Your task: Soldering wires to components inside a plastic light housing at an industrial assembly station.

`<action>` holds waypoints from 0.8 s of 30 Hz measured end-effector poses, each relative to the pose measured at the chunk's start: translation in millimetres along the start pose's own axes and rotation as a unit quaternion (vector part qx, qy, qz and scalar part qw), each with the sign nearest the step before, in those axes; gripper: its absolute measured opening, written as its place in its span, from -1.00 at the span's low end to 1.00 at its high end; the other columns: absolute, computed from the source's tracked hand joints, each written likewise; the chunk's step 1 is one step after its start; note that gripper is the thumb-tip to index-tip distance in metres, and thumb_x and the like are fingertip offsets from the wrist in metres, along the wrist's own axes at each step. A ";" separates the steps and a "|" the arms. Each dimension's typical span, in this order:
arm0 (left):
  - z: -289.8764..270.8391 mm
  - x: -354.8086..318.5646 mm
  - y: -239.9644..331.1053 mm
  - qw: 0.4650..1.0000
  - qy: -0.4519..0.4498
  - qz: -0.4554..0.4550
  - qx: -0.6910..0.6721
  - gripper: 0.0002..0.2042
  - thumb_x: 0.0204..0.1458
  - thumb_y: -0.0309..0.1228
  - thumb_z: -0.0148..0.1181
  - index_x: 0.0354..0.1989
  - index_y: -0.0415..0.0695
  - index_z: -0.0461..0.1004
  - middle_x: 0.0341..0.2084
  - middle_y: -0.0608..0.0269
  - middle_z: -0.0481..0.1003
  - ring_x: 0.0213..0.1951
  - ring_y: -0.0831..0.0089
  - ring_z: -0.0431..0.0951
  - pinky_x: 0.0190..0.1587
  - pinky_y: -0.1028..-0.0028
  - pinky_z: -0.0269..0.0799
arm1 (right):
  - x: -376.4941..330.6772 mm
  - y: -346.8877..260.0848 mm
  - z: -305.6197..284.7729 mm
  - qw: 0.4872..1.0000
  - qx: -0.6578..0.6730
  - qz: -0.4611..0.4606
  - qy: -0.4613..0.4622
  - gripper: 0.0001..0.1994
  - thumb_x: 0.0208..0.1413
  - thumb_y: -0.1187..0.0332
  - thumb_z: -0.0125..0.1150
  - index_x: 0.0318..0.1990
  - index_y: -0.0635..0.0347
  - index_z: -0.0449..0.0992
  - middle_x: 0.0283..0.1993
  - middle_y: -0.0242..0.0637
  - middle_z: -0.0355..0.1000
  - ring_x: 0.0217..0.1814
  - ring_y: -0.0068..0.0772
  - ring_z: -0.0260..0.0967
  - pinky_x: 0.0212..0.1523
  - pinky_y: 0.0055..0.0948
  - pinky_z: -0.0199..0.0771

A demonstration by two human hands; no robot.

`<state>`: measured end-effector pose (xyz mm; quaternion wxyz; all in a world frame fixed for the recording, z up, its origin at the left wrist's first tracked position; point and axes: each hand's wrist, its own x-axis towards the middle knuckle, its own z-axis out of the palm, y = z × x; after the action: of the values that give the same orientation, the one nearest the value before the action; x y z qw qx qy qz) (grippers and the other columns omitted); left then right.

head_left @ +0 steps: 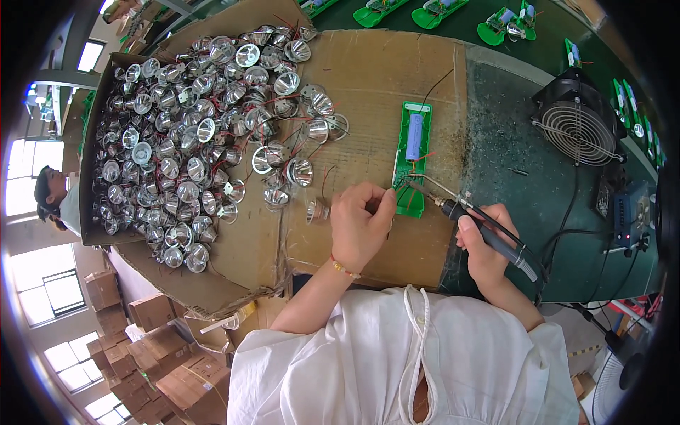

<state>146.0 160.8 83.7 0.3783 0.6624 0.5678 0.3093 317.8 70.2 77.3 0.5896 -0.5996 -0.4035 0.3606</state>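
Observation:
In the middle lies an open green plastic housing point(404, 205) with a lilac cylindrical battery point(415, 136) and a green circuit board point(409, 170) inside. Thin red and black wires run from the board. My left hand point(363, 221) is closed in a pinch at the housing's left edge, on a thin wire that the fingertips partly cover. A soldering iron point(496, 241) with a thin solder feed tube rests in my closed right hand point(489, 255). Its tip points left, at the lower part of the board. Just left of my left hand sits a shiny reflector cup point(316, 210).
A large cardboard box point(241, 276) on the left holds a heap of silver reflector cups point(188, 142) with wires. To the right stand a black fan point(577, 131) and a blue soldering station point(632, 216) with cables. More green housings point(432, 14) line the far edge.

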 end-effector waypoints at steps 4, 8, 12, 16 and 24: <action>1.5 -0.2 -2.9 1.000 0.004 0.005 -0.001 -0.80 -0.09 -0.38 0.16 -0.68 -0.17 0.42 -0.76 0.23 0.40 -0.62 0.31 0.37 -0.39 0.37 0.25 | -2.1 -5.1 1.6 0.998 0.046 0.036 0.032 -0.83 0.00 0.46 0.20 -0.35 0.28 0.31 -0.59 -0.32 0.35 -0.61 -0.64 0.29 -0.59 -0.65 0.31; 1.0 0.7 -4.8 1.000 0.004 0.008 -0.003 -0.81 -0.10 -0.39 0.17 -0.67 -0.18 0.43 -0.75 0.21 0.41 -0.62 0.30 0.38 -0.40 0.37 0.26 | -0.7 -4.7 -0.8 0.998 0.048 0.017 0.038 -0.81 0.00 0.44 0.23 -0.34 0.29 0.32 -0.58 -0.33 0.37 -0.61 -0.66 0.30 -0.58 -0.65 0.32; 1.4 2.4 -2.2 1.000 -0.001 -0.010 -0.004 -0.82 -0.11 -0.39 0.18 -0.66 -0.20 0.45 -0.73 0.18 0.43 -0.61 0.29 0.41 -0.40 0.36 0.29 | 0.1 -3.5 -3.7 0.998 0.044 0.014 0.043 -0.81 0.00 0.44 0.23 -0.35 0.29 0.32 -0.58 -0.33 0.37 -0.60 -0.66 0.30 -0.57 -0.65 0.33; -0.4 1.3 -0.7 1.000 -0.015 0.006 0.020 -0.81 -0.11 -0.38 0.19 -0.64 -0.23 0.46 -0.68 0.12 0.46 -0.60 0.28 0.46 -0.45 0.38 0.33 | -2.0 -3.5 -15.1 0.996 0.064 -0.003 0.066 -0.81 -0.01 0.45 0.23 -0.36 0.30 0.32 -0.58 -0.33 0.37 -0.61 -0.65 0.30 -0.57 -0.65 0.32; -5.3 17.7 3.2 0.965 -0.150 0.061 0.205 -0.82 -0.15 -0.37 0.20 -0.65 -0.20 0.44 -0.79 0.22 0.44 -0.70 0.50 0.47 -0.59 0.50 0.36 | 2.8 18.8 -67.5 0.991 -0.003 -0.039 0.127 -0.84 -0.01 0.50 0.17 -0.35 0.29 0.28 -0.57 -0.28 0.34 -0.62 -0.60 0.29 -0.61 -0.63 0.33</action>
<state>146.1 178.8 88.9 0.2959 0.7978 0.5146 0.1055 381.3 45.0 61.7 0.6478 -0.6260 -0.3494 0.2576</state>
